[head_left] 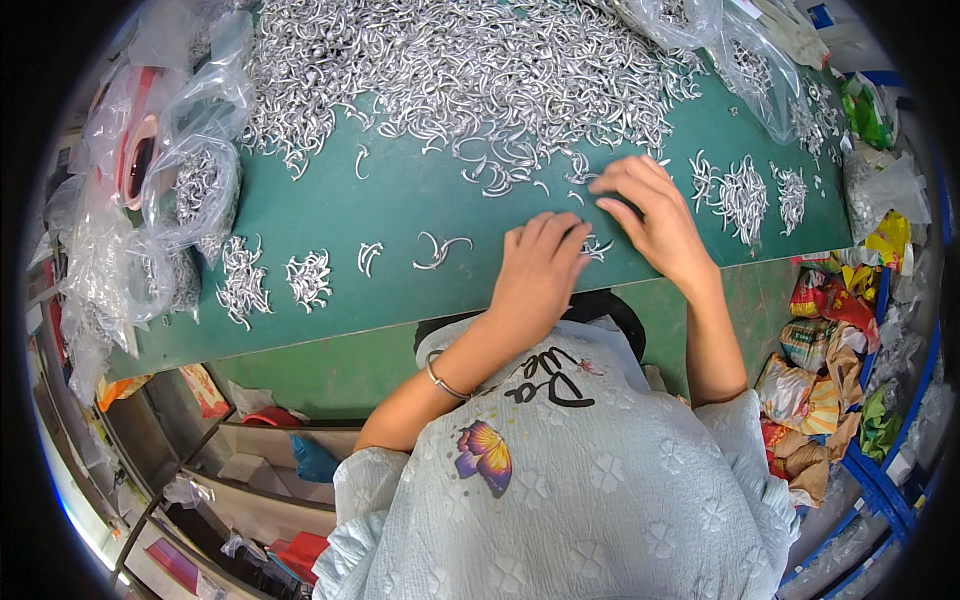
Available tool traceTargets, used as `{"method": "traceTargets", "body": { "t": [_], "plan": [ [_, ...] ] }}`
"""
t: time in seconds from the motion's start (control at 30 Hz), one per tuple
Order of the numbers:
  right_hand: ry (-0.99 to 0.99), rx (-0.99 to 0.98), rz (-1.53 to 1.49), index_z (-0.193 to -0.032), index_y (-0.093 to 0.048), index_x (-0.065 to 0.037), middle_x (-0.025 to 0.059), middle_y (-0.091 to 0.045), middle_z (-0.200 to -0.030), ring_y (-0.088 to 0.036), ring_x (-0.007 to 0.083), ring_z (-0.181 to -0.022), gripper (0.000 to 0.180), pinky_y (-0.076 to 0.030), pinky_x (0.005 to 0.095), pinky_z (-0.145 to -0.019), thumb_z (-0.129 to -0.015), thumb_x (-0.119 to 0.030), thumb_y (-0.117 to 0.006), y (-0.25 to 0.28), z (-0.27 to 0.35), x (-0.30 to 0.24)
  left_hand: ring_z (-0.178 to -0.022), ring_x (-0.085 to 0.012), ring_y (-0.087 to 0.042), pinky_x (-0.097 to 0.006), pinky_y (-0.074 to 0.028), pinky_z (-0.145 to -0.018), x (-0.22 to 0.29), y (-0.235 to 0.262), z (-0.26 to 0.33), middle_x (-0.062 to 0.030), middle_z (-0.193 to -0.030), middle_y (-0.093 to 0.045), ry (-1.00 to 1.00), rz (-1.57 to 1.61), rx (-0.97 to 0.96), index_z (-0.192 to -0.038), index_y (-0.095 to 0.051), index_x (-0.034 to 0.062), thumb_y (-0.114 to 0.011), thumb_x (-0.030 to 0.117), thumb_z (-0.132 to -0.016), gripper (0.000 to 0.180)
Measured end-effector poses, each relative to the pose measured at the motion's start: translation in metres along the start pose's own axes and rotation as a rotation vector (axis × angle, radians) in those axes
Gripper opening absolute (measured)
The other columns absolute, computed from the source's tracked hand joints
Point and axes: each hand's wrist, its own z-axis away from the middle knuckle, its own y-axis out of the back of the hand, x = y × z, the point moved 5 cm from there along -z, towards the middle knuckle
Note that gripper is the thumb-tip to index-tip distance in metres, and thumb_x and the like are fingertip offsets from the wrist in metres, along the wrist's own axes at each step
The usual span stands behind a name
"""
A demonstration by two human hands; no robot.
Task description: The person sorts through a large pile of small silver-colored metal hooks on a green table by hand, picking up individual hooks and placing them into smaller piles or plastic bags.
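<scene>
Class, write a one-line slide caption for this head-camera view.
Two hands, left and right, sort small metal hooks on a green table.

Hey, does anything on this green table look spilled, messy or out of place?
Nothing looks damaged. The big heap of silver hooks sprawls loosely across the green table, with stray hooks lying apart from the small sorted bunches near the left hand.

Shiny metal hooks (470,70), matt green mat (400,200)

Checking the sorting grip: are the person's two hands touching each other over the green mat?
Cannot tell. In the head view the left hand and right hand overlap near the fingertips, with no gap or contact shown plainly.
</scene>
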Motion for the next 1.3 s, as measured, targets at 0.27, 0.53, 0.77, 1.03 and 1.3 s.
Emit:
{"method": "traceTargets", "body": {
  "t": [0.27, 0.53, 0.77, 1.03, 1.3],
  "plan": [
    [0.031, 0.113, 0.082, -0.096, -0.062, -0.003, 0.0125, -0.057, -0.096, -0.056, 0.0327, -0.094, 0.019, -0.047, 0.0412, -0.081, -0.078, -0.002, -0.069, -0.008, -0.015, 0.024, -0.104, -0.0286, -0.052, -0.04, -0.04, -0.083, 0.005, -0.012, 0.005, -0.0097, -0.112, -0.055, -0.073, -0.02, -0.008, -0.113, -0.059, 0.0027, -0.073, 0.011, -0.076, 0.041],
    [0.122, 0.049, 0.018, -0.113, -0.062, -0.005, 0.0097, -0.057, -0.114, -0.054, 0.0304, -0.103, 0.041, -0.046, 0.0395, -0.089, -0.075, -0.011, -0.075, -0.02, -0.03, -0.016, -0.099, -0.0298, -0.054, -0.04, -0.04, -0.081, -0.021, 0.028, -0.003, -0.0117, -0.111, -0.057, 0.119, -0.196, 0.217, -0.111, -0.061, 0.0053, -0.067, 0.004, -0.081, 0.031],
    [0.218, 0.066, 0.19, -0.098, -0.063, -0.004, 0.0092, -0.06, -0.103, -0.057, 0.0287, -0.097, 0.018, -0.045, 0.0393, -0.081, -0.08, -0.007, -0.066, -0.034, -0.037, -0.005, -0.095, -0.0283, -0.054, -0.039, -0.04, -0.079, -0.045, 0.051, -0.014, -0.01, -0.106, -0.057, 0.216, -0.352, 0.228, -0.106, -0.062, 0.0047, -0.067, 0.004, -0.082, 0.024],
    [0.008, 0.271, 0.245, -0.092, -0.061, -0.002, 0.011, -0.06, -0.094, -0.057, 0.0313, -0.091, 0.015, -0.045, 0.0413, -0.08, -0.078, -0.003, -0.066, 0.005, -0.034, 0.009, -0.086, -0.0306, -0.056, -0.039, -0.043, -0.073, -0.046, 0.042, -0.011, -0.0115, -0.096, -0.057, 0.17, -0.181, 0.242, -0.093, -0.062, 0.0034, -0.068, 0.003, -0.082, 0.013],
    [-0.029, 0.119, 0.3, -0.091, -0.062, -0.004, 0.008, -0.056, -0.094, -0.053, 0.0282, -0.091, 0.017, -0.041, 0.0378, -0.079, -0.076, -0.004, -0.07, -0.018, -0.032, -0.001, -0.094, -0.0313, -0.055, -0.038, -0.044, -0.08, -0.036, 0.048, -0.005, -0.0131, -0.107, -0.057, 0.201, -0.166, 0.241, -0.111, -0.06, 0.003, -0.068, 0.004, -0.082, 0.03]
  ]
}}
